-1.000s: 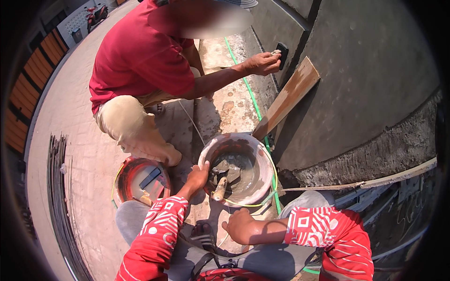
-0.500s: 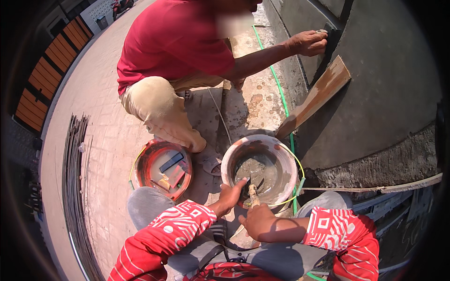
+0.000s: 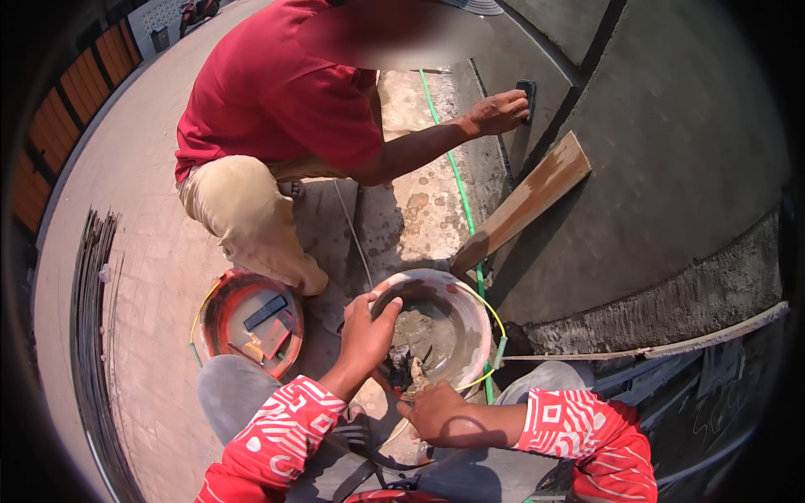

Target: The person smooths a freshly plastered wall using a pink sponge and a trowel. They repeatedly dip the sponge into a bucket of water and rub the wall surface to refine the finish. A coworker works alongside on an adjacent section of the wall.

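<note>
A round bucket (image 3: pixel 478 327) with a pale, mortar-smeared rim stands before me, wet grey mortar (image 3: pixel 432 335) inside. My left hand (image 3: pixel 366 339) is at its left rim, fingers bent over the edge and thumb apart on the inner side. My right hand (image 3: pixel 438 415) is closed around a trowel (image 3: pixel 417 370) at the bucket's near edge. Its mortar-crusted handle shows above my fist, and the dark blade, tilted near the left inner wall, is partly hidden.
A red bucket (image 3: pixel 215 323) at left holds water, a dark block and sponge-like pieces. A person in a red shirt (image 3: pixel 277 92) crouches beyond, pressing a dark pad (image 3: pixel 527 101) on the grey wall (image 3: pixel 671 168). A wooden plank (image 3: pixel 528 201) leans there; a green hose (image 3: pixel 457 180) runs alongside.
My left hand has moved up from the trowel to the bucket's left rim. The trowel has shifted toward the near left side. The other person's hand now shows a dark pad against the wall.
</note>
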`<move>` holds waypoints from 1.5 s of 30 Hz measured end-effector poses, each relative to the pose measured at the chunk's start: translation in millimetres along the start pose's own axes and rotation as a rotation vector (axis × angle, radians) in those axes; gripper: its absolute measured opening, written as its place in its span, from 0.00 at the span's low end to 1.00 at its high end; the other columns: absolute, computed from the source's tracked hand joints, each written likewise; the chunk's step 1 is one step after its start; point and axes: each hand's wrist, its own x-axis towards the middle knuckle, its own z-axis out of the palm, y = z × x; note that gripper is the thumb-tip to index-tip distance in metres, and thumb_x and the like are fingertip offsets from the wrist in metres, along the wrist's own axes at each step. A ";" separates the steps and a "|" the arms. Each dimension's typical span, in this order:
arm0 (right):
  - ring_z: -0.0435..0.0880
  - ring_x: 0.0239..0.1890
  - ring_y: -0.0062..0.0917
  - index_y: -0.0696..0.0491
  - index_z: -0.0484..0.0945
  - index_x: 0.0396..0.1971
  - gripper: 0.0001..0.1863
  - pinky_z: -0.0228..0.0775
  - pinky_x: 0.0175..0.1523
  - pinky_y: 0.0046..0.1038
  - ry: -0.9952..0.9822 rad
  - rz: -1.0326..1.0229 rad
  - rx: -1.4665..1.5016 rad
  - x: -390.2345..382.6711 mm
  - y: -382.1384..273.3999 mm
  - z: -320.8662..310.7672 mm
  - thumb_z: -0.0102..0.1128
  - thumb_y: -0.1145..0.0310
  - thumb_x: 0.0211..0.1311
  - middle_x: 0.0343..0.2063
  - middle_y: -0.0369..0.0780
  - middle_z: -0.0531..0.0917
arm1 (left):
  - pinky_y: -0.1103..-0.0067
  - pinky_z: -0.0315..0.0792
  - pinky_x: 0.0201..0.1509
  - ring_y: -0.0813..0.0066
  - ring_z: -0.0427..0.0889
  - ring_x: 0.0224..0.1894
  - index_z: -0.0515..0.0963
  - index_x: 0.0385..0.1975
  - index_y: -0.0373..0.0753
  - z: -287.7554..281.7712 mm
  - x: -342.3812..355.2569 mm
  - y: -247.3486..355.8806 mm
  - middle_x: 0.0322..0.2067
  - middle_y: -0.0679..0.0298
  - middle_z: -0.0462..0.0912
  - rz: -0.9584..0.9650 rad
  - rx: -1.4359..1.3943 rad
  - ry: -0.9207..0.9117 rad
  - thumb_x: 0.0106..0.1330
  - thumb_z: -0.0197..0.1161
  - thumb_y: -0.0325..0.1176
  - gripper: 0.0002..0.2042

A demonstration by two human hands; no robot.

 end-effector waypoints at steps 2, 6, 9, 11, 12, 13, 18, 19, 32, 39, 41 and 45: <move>0.82 0.56 0.41 0.49 0.70 0.66 0.32 0.71 0.53 0.43 0.009 -0.010 0.006 -3.9 1.8 -1.9 0.59 0.46 0.69 0.50 0.46 0.84 | 0.63 0.65 0.69 0.40 0.71 0.65 0.70 0.62 0.27 3.6 3.8 -7.9 0.62 0.38 0.71 0.031 0.096 -0.026 0.68 0.61 0.55 0.35; 0.83 0.54 0.41 0.49 0.70 0.66 0.33 0.71 0.51 0.43 -0.005 -0.055 0.032 -0.4 6.3 -1.0 0.60 0.46 0.68 0.50 0.47 0.84 | 0.59 0.69 0.62 0.46 0.75 0.60 0.76 0.56 0.29 16.7 12.1 -37.4 0.53 0.44 0.78 0.204 0.595 -0.144 0.66 0.64 0.55 0.32; 0.83 0.53 0.41 0.49 0.71 0.64 0.32 0.72 0.50 0.43 -0.042 -0.040 0.057 5.2 6.5 0.2 0.61 0.46 0.67 0.50 0.46 0.83 | 0.64 0.71 0.54 0.55 0.76 0.54 0.81 0.49 0.35 31.1 9.5 -56.2 0.45 0.53 0.80 0.441 0.981 -0.172 0.64 0.66 0.54 0.27; 0.83 0.53 0.41 0.49 0.73 0.62 0.30 0.71 0.50 0.42 -0.056 -0.029 0.092 9.0 9.2 2.9 0.62 0.47 0.66 0.49 0.46 0.83 | 0.66 0.70 0.54 0.58 0.76 0.54 0.83 0.47 0.37 38.3 3.2 -55.5 0.44 0.56 0.80 0.551 1.092 -0.257 0.64 0.66 0.54 0.24; 0.83 0.53 0.40 0.49 0.74 0.60 0.29 0.71 0.51 0.42 -0.058 -0.033 0.117 11.1 11.8 5.5 0.63 0.48 0.65 0.49 0.46 0.84 | 0.68 0.71 0.51 0.60 0.78 0.53 0.83 0.44 0.40 40.0 -6.6 -48.3 0.44 0.58 0.82 0.510 1.129 -0.296 0.65 0.66 0.48 0.18; 0.83 0.52 0.40 0.49 0.75 0.59 0.28 0.71 0.51 0.41 -0.060 -0.037 0.141 11.4 14.0 6.9 0.63 0.49 0.65 0.48 0.45 0.84 | 0.68 0.72 0.51 0.59 0.79 0.52 0.84 0.44 0.40 45.4 -8.7 -55.9 0.44 0.58 0.83 0.514 1.143 -0.329 0.65 0.65 0.45 0.17; 0.83 0.49 0.37 0.51 0.78 0.52 0.25 0.70 0.52 0.39 0.090 -0.022 0.052 -10.0 7.2 -2.3 0.66 0.50 0.62 0.43 0.44 0.85 | 0.66 0.79 0.45 0.56 0.87 0.45 0.83 0.44 0.38 56.3 -7.2 -82.1 0.44 0.53 0.85 0.510 1.119 -0.446 0.65 0.64 0.42 0.15; 0.83 0.48 0.36 0.51 0.79 0.51 0.24 0.70 0.52 0.39 0.110 -0.026 0.059 -10.5 -0.6 7.1 0.67 0.51 0.61 0.42 0.44 0.85 | 0.65 0.80 0.45 0.55 0.88 0.43 0.82 0.45 0.38 58.6 -4.6 -84.4 0.44 0.51 0.85 0.509 1.100 -0.474 0.65 0.64 0.45 0.17; 0.86 0.40 0.36 0.55 0.75 0.55 0.22 0.69 0.36 0.44 0.038 -0.118 -0.261 -6.7 -7.3 25.1 0.62 0.65 0.60 0.34 0.42 0.84 | 0.61 0.81 0.47 0.46 0.86 0.44 0.77 0.48 0.31 23.4 28.6 -46.7 0.38 0.45 0.84 0.368 0.924 -0.253 0.63 0.64 0.34 0.16; 0.86 0.49 0.41 0.53 0.70 0.64 0.30 0.72 0.45 0.52 -0.208 0.090 -0.107 40.2 -1.2 17.7 0.64 0.67 0.60 0.47 0.45 0.86 | 0.61 0.82 0.39 0.49 0.88 0.36 0.82 0.36 0.35 17.8 47.7 -56.8 0.31 0.50 0.86 0.421 0.961 -0.240 0.58 0.66 0.31 0.09; 0.85 0.52 0.42 0.52 0.70 0.64 0.30 0.71 0.48 0.54 -0.223 0.077 -0.053 47.2 4.0 22.3 0.63 0.67 0.62 0.50 0.44 0.85 | 0.61 0.82 0.39 0.49 0.88 0.35 0.82 0.33 0.35 15.5 35.4 -31.3 0.31 0.49 0.86 0.509 0.901 -0.165 0.56 0.65 0.29 0.07; 0.85 0.54 0.42 0.52 0.72 0.64 0.27 0.69 0.52 0.54 -0.149 0.094 -0.080 37.3 -4.6 10.9 0.62 0.67 0.64 0.52 0.43 0.85 | 0.61 0.82 0.36 0.48 0.88 0.34 0.77 0.39 0.34 18.1 42.2 -40.6 0.29 0.49 0.84 0.610 0.915 -0.064 0.56 0.65 0.27 0.11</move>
